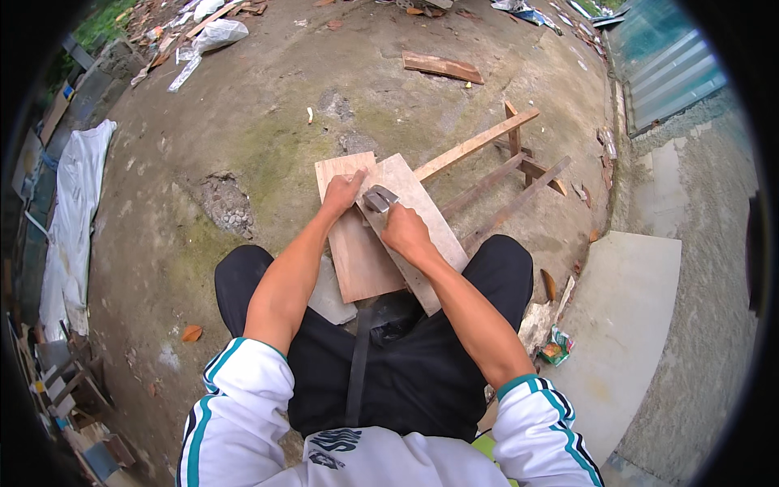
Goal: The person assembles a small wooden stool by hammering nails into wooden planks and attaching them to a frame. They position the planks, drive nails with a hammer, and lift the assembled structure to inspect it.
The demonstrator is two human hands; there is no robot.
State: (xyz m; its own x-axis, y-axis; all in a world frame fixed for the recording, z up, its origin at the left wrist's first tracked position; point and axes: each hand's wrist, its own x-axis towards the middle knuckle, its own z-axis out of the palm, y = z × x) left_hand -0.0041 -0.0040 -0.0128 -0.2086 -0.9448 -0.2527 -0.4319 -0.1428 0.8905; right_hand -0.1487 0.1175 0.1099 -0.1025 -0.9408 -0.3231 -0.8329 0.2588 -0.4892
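Note:
Two flat wooden boards lie crossed between my knees. The left one [363,260] is pinkish-brown; the right one [430,223] is paler and slants over it, with small dark marks near its lower end. My left hand [344,193] grips near the top of the left board, fingers curled beside the right board's edge. Wrapped round a hammer handle, my right hand [407,230] is over the right board. The hammer's grey metal head [378,199] is at that board's upper left edge, close to my left hand. Most of the handle is hidden by my fingers.
A frame of wooden strips [487,142] lies beyond the boards to the right. Farther off is a loose plank [442,66]. A pale sheet [625,325] lies at right by the wall. White plastic sheeting [77,219] and scrap wood [69,390] line the left.

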